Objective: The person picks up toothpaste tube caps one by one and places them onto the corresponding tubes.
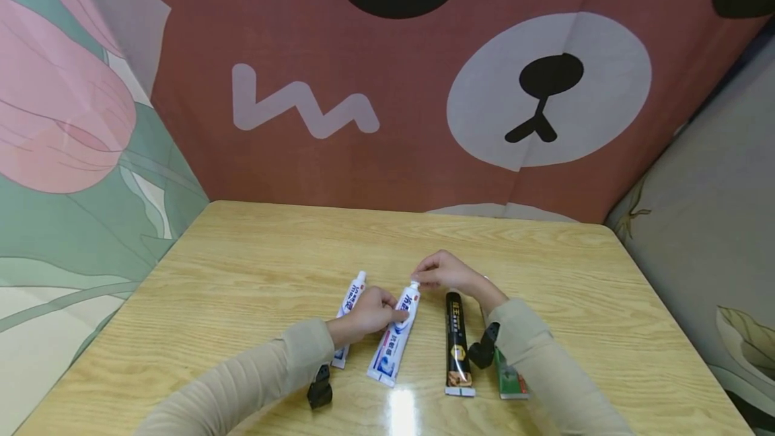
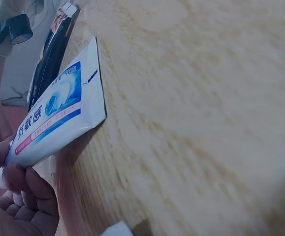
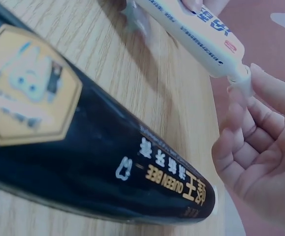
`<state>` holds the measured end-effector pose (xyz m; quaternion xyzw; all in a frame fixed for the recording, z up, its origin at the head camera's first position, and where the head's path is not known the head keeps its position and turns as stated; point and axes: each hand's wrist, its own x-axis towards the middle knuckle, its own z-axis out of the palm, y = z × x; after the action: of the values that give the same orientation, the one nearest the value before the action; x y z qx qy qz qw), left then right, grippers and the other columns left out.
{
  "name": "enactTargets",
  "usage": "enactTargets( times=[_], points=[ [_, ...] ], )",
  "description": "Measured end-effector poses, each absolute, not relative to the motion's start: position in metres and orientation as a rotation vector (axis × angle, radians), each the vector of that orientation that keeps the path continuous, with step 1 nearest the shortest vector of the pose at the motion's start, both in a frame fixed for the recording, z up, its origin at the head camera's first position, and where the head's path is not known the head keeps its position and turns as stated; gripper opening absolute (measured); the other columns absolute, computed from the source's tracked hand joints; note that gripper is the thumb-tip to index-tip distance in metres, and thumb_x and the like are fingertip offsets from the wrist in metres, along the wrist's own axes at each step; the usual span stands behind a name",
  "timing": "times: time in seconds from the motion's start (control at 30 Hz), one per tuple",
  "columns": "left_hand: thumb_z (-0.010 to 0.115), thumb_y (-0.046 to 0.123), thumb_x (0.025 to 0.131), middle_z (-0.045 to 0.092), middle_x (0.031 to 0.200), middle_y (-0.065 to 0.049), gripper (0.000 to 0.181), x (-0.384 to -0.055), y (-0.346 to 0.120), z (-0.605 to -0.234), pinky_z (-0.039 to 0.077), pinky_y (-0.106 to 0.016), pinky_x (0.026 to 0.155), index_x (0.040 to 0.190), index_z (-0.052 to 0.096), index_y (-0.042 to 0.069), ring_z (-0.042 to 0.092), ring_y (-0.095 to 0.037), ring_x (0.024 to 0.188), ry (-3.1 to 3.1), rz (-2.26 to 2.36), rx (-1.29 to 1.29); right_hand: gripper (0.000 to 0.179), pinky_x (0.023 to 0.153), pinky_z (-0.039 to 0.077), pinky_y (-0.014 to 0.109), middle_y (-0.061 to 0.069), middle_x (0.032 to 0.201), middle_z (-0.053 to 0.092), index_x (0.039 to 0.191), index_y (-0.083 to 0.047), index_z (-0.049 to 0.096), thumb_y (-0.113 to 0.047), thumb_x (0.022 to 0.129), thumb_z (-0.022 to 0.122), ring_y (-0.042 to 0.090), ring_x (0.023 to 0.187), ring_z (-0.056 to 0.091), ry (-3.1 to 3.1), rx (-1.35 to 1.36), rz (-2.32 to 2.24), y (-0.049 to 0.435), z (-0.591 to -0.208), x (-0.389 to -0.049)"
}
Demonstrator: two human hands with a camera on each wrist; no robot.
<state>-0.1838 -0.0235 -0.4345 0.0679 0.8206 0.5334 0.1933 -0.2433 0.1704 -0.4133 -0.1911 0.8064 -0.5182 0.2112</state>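
A white and blue toothpaste tube (image 1: 396, 338) is held near its upper end by my left hand (image 1: 372, 311), thumb on its front. Its crimped end slants toward the front of the table. My right hand (image 3: 265, 132) pinches the white cap (image 3: 241, 81) at the tube's tip between thumb and fingers. Left of this, a second white and blue toothpaste tube (image 1: 351, 297) lies partly hidden behind the left hand. A black toothpaste tube (image 1: 457, 342) with gold lettering lies just right of the held tube, below the right hand.
On the wooden table (image 1: 272, 247), a green tube or box (image 1: 510, 375) lies partly under the right forearm. Black wrist cameras (image 1: 319, 389) are strapped to both wrists. A printed cloth (image 1: 412, 86) hangs behind the table.
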Motion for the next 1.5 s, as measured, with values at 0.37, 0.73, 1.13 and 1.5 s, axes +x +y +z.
enactTargets(
  times=[0.37,0.73,1.13,1.5],
  points=[
    [0.067,0.011,0.081,0.051,0.054,0.001,0.015,-0.1844,-0.0231,-0.4327,0.031,-0.017,0.040,0.070,0.060,0.003,0.040,-0.007,0.044,2.333,1.445,0.220,0.042,0.043,0.025,0.021,-0.005,0.046,0.033,0.053,-0.012,0.041,-0.029,0.087,0.062,0.009,0.042,0.029,2.484,-0.555,-1.257,0.1654,-0.4123,-0.2418],
    [0.068,0.011,0.079,0.054,0.054,-0.001,0.013,-0.1801,-0.0242,-0.4352,0.032,-0.017,0.040,0.071,0.062,0.003,0.041,-0.007,0.044,2.338,1.449,0.247,0.042,0.043,0.028,0.020,-0.001,0.049,0.040,0.069,0.012,0.050,-0.021,0.095,0.048,0.009,0.042,0.032,2.359,-0.586,-1.205,0.1718,-0.4106,-0.2408],
    [0.067,0.013,0.081,0.055,0.054,0.000,0.016,-0.1807,-0.0218,-0.4344,0.030,-0.017,0.039,0.070,0.060,0.004,0.041,-0.007,0.043,2.340,1.437,0.306,0.031,0.043,0.029,0.020,0.002,0.056,0.047,0.074,0.001,0.058,-0.020,0.094,0.050,0.010,0.046,0.036,2.321,-0.552,-1.321,0.1710,-0.4172,-0.2436],
    [0.067,0.013,0.081,0.055,0.056,-0.001,0.015,-0.1791,-0.0214,-0.4298,0.028,-0.018,0.039,0.072,0.060,0.004,0.038,-0.007,0.043,2.326,1.421,0.327,0.046,0.042,0.024,0.020,-0.006,0.045,0.033,0.059,0.000,0.050,-0.033,0.092,0.054,0.007,0.041,0.028,2.456,-0.533,-1.236,0.1658,-0.4164,-0.2408]
  ],
)
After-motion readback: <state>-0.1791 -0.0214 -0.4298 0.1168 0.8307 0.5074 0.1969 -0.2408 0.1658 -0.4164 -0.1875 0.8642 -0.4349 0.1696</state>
